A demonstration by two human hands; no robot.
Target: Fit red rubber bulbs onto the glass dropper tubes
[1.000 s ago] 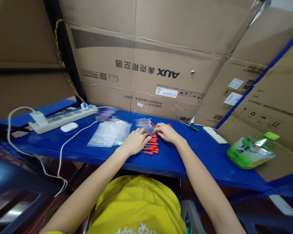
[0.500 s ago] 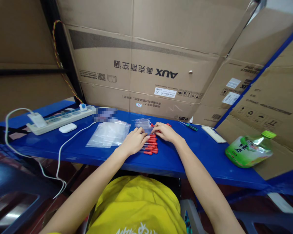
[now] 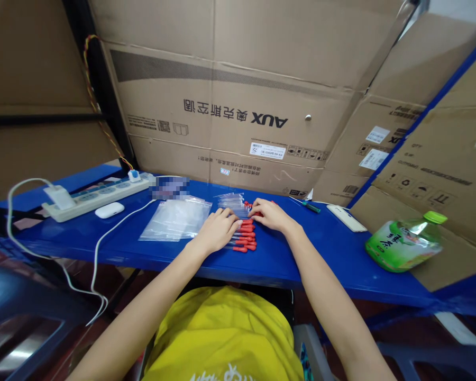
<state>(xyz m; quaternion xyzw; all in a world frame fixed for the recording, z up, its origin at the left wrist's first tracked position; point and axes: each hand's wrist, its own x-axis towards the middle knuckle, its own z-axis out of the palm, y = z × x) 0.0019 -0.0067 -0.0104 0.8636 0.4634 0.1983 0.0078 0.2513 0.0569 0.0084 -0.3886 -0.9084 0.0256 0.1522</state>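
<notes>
Several slim clear tubes (image 3: 230, 201) lie side by side on the blue table, looking like glass droppers. Those nearest me carry red rubber bulbs (image 3: 247, 235) on their right ends. My left hand (image 3: 219, 230) rests over the row from the left, fingers curled and closed around a dropper tube that they mostly cover. From the right, my right hand (image 3: 273, 216) reaches in with its fingertips pinched together at the tubes' ends. A bit of red shows under those fingertips, apparently a bulb. More red bulbs lie partly hidden behind this hand.
Clear zip bags (image 3: 174, 219) lie left of the droppers. Further left are a power strip (image 3: 103, 196), a white earbud case (image 3: 109, 210) and a cable. On the right are a screwdriver (image 3: 310, 207), a phone (image 3: 346, 218) and a green-labelled bottle (image 3: 404, 243). Cardboard (image 3: 238, 95) walls the back.
My right hand's fingers have drawn slightly right and closer together at the tube ends. My left hand stays nearly where it was. The view has shifted very slightly.
</notes>
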